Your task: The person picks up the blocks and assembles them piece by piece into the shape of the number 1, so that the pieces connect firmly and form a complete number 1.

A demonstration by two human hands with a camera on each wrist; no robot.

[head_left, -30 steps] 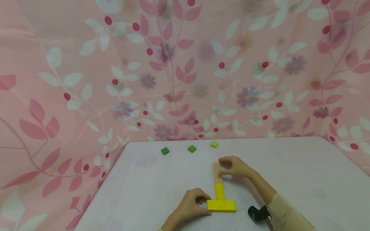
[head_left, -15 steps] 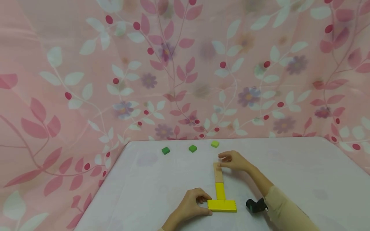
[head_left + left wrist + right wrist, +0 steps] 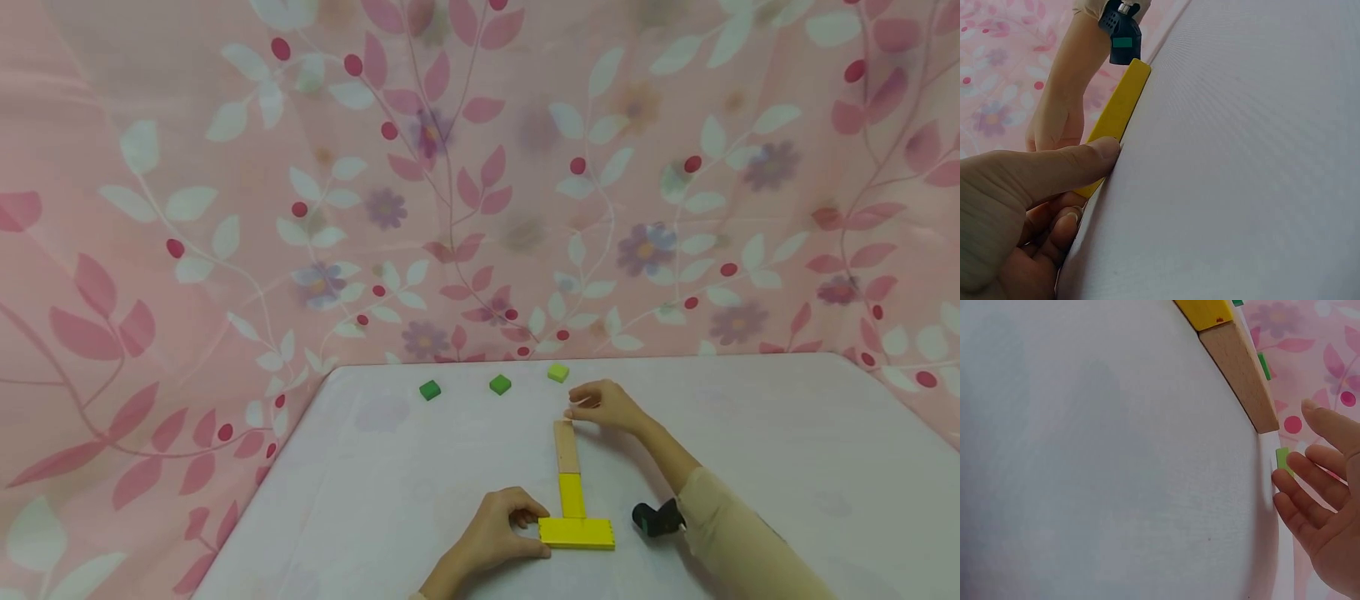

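Observation:
In the head view a wide yellow block [image 3: 577, 533] lies crosswise on the table. A narrower yellow piece [image 3: 572, 495] runs away from its middle, and a bare wooden block [image 3: 567, 447] continues that line, forming an upside-down T. My left hand [image 3: 502, 529] holds the left end of the wide block, thumb on the near side and fingers on the far side, as the left wrist view also shows. Just beyond the wooden block's far end is my right hand [image 3: 611, 406]. Seen from the right wrist, its loosely bent fingers [image 3: 1313, 481] are apart from the block and hold nothing.
Along the back of the table sit a dark green block [image 3: 430, 390], a mid-green block [image 3: 500, 384] and a lime green block [image 3: 558, 372]. A black camera [image 3: 657, 519] is worn on the right wrist. A pink floral curtain [image 3: 480, 183] hangs behind the table.
My right hand has slid from the wooden block's side toward its far end and come away from it. The left hand and the T of blocks have stayed in place.

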